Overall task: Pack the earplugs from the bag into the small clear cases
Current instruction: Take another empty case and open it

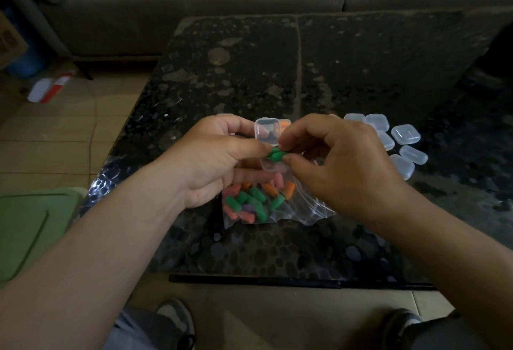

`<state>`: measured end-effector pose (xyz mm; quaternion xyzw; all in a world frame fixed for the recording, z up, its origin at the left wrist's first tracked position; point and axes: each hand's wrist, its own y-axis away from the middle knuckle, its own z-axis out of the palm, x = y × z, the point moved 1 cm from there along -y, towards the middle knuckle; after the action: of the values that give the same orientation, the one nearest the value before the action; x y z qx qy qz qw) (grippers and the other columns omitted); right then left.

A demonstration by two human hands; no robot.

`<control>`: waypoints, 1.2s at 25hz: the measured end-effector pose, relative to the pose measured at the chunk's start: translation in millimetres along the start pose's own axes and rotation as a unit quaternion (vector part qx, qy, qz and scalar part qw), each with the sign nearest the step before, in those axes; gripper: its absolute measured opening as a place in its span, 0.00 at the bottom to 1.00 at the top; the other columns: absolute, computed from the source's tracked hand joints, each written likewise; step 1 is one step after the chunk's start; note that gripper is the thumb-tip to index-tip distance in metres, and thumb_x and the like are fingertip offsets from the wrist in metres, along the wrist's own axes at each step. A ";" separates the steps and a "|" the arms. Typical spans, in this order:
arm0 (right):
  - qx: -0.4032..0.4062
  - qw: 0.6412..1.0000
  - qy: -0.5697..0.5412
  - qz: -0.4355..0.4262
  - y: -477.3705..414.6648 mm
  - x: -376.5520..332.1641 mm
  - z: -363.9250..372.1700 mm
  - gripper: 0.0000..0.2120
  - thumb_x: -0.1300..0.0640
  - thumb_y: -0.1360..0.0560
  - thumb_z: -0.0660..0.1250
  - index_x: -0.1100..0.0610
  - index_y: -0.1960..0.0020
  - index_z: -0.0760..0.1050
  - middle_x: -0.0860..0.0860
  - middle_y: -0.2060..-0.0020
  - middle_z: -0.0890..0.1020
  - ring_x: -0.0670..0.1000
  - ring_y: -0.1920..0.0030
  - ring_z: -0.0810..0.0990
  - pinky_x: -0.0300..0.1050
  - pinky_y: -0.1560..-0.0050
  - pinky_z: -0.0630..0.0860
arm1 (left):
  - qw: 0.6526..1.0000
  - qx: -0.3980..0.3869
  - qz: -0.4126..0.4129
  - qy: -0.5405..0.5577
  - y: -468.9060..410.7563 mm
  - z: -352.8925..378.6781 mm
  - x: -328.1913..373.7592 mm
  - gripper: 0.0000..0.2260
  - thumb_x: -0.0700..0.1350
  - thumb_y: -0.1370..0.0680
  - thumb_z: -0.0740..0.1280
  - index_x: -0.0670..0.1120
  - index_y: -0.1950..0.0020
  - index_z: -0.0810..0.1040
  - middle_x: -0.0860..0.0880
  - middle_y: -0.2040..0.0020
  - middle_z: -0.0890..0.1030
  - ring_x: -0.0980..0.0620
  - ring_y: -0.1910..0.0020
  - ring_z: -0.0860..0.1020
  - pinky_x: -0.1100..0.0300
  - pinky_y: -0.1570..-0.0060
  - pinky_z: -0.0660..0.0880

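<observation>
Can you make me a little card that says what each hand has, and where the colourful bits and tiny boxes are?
left hand: holds the open clear case, lid flipped up
right hand: pinches green earplugs right over that case
bag: clear, lying on the table under the hands
loose earplugs: green, pink, orange and purple, inside the bag
closed clear cases: clustered on the table to the right
table: dark, pebble-patterned
sofa: grey, behind the table

Glossy speckled stone table (347, 72); clear glossy plastic cases (405, 134) and bag (299, 211); matt foam earplugs (249, 202); cloth sofa (194, 2).
</observation>
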<state>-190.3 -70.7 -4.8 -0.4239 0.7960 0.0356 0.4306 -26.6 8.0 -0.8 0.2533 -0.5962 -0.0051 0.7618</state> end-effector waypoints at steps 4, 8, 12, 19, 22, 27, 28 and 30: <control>-0.003 1.000 -0.009 0.009 0.7 -0.6 1.9 0.11 0.63 0.28 0.75 0.51 0.49 0.82 0.40 0.58 0.82 0.40 0.54 0.82 0.35 0.51 0.80 | 1.000 -0.004 0.003 -0.006 1.0 0.9 -0.4 0.15 0.32 0.25 0.73 0.36 0.39 0.78 0.37 0.51 0.86 0.40 0.56 0.87 0.50 0.54 0.85; -0.007 1.000 -0.004 0.010 0.7 -0.4 3.2 0.11 0.63 0.28 0.75 0.50 0.49 0.81 0.40 0.59 0.82 0.39 0.54 0.81 0.34 0.51 0.79 | 1.000 -0.007 0.008 -0.010 1.6 2.1 -1.1 0.17 0.33 0.26 0.73 0.35 0.38 0.78 0.38 0.50 0.86 0.43 0.56 0.87 0.50 0.54 0.85; -0.002 1.000 -0.006 0.002 0.7 1.2 4.1 0.11 0.63 0.28 0.76 0.51 0.49 0.82 0.41 0.58 0.83 0.40 0.55 0.82 0.36 0.52 0.80 | 1.000 -0.007 0.014 -0.006 2.8 3.5 -0.5 0.19 0.35 0.30 0.74 0.36 0.40 0.79 0.39 0.50 0.86 0.44 0.56 0.87 0.52 0.56 0.85; 0.032 0.997 -0.076 0.011 -4.9 4.0 -0.5 0.16 0.69 0.27 0.72 0.49 0.50 0.81 0.42 0.57 0.84 0.40 0.54 0.84 0.35 0.52 0.81 | 0.999 0.014 0.030 0.006 2.3 1.6 2.7 0.11 0.32 0.26 0.73 0.39 0.45 0.79 0.45 0.56 0.87 0.48 0.60 0.87 0.56 0.61 0.83; 0.030 0.995 -0.089 0.025 -5.8 3.8 -2.2 0.15 0.69 0.27 0.72 0.49 0.51 0.80 0.44 0.57 0.84 0.40 0.54 0.84 0.35 0.53 0.81 | 0.999 0.013 0.034 0.008 1.9 1.7 2.6 0.12 0.30 0.25 0.72 0.40 0.44 0.79 0.46 0.57 0.87 0.50 0.60 0.87 0.56 0.61 0.83; 0.028 0.996 -0.081 0.034 -6.3 4.3 -2.6 0.17 0.68 0.28 0.73 0.46 0.52 0.78 0.43 0.58 0.83 0.41 0.55 0.83 0.34 0.55 0.80 | 1.000 0.001 0.028 0.010 2.7 1.5 3.9 0.11 0.29 0.25 0.70 0.41 0.46 0.80 0.45 0.57 0.87 0.50 0.59 0.86 0.57 0.60 0.84; 0.019 0.996 -0.081 0.036 -6.3 4.6 -2.8 0.16 0.67 0.28 0.73 0.47 0.51 0.78 0.44 0.57 0.82 0.42 0.55 0.83 0.36 0.54 0.81 | 1.000 -0.001 0.029 0.011 2.9 1.5 4.2 0.11 0.29 0.26 0.70 0.41 0.46 0.80 0.45 0.57 0.87 0.49 0.59 0.86 0.56 0.59 0.84; -0.009 0.996 -0.085 0.041 -5.7 4.6 -3.4 0.16 0.65 0.29 0.75 0.49 0.46 0.79 0.44 0.55 0.82 0.43 0.54 0.82 0.39 0.55 0.81 | 1.000 0.000 0.030 0.010 3.1 1.0 4.7 0.11 0.31 0.26 0.71 0.42 0.46 0.80 0.44 0.56 0.87 0.48 0.58 0.87 0.55 0.57 0.84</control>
<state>-189.8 -78.7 -4.2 -0.3903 0.7729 0.0958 0.4911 -27.0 8.8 4.9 0.2349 -0.5963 0.0200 0.7674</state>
